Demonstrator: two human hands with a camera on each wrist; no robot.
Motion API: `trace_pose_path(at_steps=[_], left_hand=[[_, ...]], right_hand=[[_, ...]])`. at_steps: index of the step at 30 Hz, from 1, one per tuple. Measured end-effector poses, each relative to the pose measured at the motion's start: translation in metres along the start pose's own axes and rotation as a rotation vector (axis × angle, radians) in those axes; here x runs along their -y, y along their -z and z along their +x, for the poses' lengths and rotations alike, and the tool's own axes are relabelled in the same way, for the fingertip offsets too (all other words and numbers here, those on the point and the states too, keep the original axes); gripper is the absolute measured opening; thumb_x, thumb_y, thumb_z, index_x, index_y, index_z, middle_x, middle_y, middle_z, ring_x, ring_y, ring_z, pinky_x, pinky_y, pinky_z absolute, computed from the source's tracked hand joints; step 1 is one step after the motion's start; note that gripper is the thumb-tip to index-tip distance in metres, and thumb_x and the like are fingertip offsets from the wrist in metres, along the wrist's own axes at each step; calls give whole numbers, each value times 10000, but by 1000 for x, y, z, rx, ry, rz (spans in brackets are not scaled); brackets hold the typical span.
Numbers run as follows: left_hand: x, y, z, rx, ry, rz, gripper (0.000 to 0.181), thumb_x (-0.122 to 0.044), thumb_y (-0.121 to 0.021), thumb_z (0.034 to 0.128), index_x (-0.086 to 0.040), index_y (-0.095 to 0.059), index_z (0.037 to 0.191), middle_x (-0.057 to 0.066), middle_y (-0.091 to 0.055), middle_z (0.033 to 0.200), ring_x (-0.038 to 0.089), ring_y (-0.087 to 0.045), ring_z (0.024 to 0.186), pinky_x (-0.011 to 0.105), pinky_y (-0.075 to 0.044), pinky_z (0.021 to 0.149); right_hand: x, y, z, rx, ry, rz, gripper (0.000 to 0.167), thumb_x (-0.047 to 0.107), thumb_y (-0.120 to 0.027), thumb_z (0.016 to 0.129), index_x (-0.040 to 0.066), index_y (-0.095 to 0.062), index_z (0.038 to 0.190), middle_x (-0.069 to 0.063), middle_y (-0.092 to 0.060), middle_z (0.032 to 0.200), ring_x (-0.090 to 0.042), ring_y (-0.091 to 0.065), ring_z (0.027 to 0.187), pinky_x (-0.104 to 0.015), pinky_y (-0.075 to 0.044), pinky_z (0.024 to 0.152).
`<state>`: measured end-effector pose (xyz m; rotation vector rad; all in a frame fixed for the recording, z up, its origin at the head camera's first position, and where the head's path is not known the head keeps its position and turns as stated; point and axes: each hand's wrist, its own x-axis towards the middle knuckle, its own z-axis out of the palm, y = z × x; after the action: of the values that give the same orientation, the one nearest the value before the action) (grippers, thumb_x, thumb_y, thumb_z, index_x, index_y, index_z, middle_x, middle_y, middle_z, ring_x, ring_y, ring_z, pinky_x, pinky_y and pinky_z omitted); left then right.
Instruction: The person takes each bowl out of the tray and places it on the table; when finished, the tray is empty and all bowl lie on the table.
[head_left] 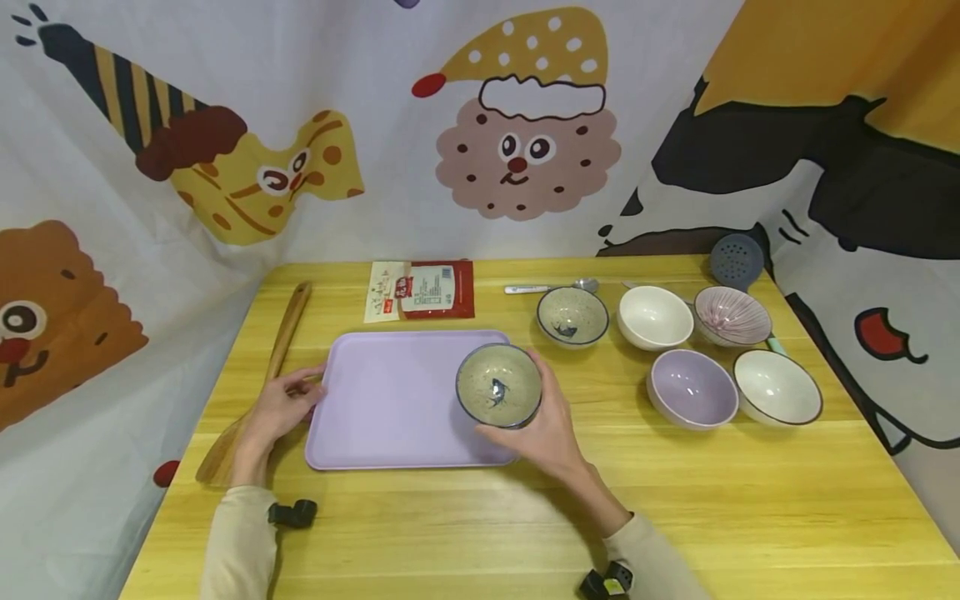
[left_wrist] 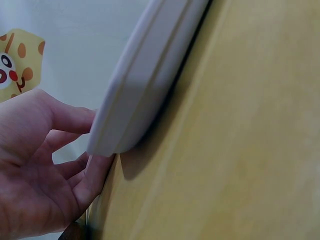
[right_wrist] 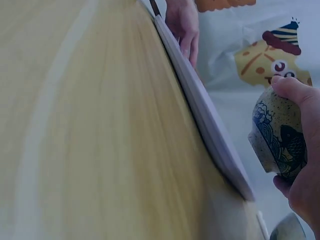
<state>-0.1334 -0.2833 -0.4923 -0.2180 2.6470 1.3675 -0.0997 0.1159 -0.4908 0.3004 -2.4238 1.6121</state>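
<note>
My right hand point(head_left: 543, 425) grips a speckled beige bowl point(head_left: 498, 385) with a dark blue rim and a blue fish inside. It holds the bowl above the right part of a lilac tray point(head_left: 405, 400). Blue fish and wave patterns show on the bowl's outside point(right_wrist: 280, 135) in the right wrist view. At the tray's left edge, my left hand point(head_left: 281, 404) pinches the rim, with fingers on both sides of it in the left wrist view point(left_wrist: 55, 165). The tray lies on the wooden table.
Behind the tray lies a red and cream packet point(head_left: 420, 290). A wooden spatula point(head_left: 281, 342) lies left, partly behind my left arm. To the right stand a matching speckled bowl point(head_left: 572, 317), a white bowl point(head_left: 655, 317), a lilac bowl point(head_left: 692, 388) and others. A spoon point(head_left: 551, 287) lies behind them.
</note>
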Motion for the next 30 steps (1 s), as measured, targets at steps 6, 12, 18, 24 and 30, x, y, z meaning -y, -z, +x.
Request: trace_pose_path(at_steps=[6, 12, 18, 24, 30], left_hand=[[1, 0, 1, 2, 2, 5, 454, -157, -632, 1004, -30, -567, 1435, 201, -636, 1075, 82, -587, 796, 226, -581, 643], [-1, -1, 1, 5, 14, 12, 457, -166, -631, 1003, -29, -566, 1434, 187, -637, 1076, 97, -582, 817, 225, -577, 648], [-1, -1, 0, 6, 10, 0, 460, -167, -634, 1003, -26, -564, 1436, 192, -631, 1079, 69, -578, 790, 222, -577, 643], [0, 0, 1, -6, -15, -2, 451, -148, -641, 997, -8, -574, 1420, 203, -642, 1058, 55, -583, 757, 228, -576, 630], [1, 0, 0, -13, -23, -2, 448, -139, -644, 994, 0, -576, 1414, 209, -649, 1049, 60, -587, 754, 230, -574, 626]], right_hand=[[-10, 14, -4, -44, -28, -26, 1248, 330, -1010, 554, 114, -314, 1567, -131, -493, 1492, -343, -530, 1321, -582, -446, 1083], [-15, 27, -7, -98, -62, -46, 1244, 297, -1014, 555, 109, -315, 1567, -148, -483, 1499, -344, -505, 1338, -574, -402, 1122], [-22, 39, -10, -158, -60, -45, 1203, 281, -1018, 550, 117, -360, 1543, -124, -524, 1471, -321, -517, 1323, -558, -381, 1126], [-28, 51, -16, -215, -94, -80, 1196, 235, -1012, 550, 94, -360, 1543, -152, -524, 1476, -332, -515, 1326, -562, -370, 1132], [-33, 63, -20, -270, -131, -88, 1200, 185, -1008, 542, 77, -355, 1543, -159, -516, 1481, -331, -490, 1340, -560, -349, 1140]])
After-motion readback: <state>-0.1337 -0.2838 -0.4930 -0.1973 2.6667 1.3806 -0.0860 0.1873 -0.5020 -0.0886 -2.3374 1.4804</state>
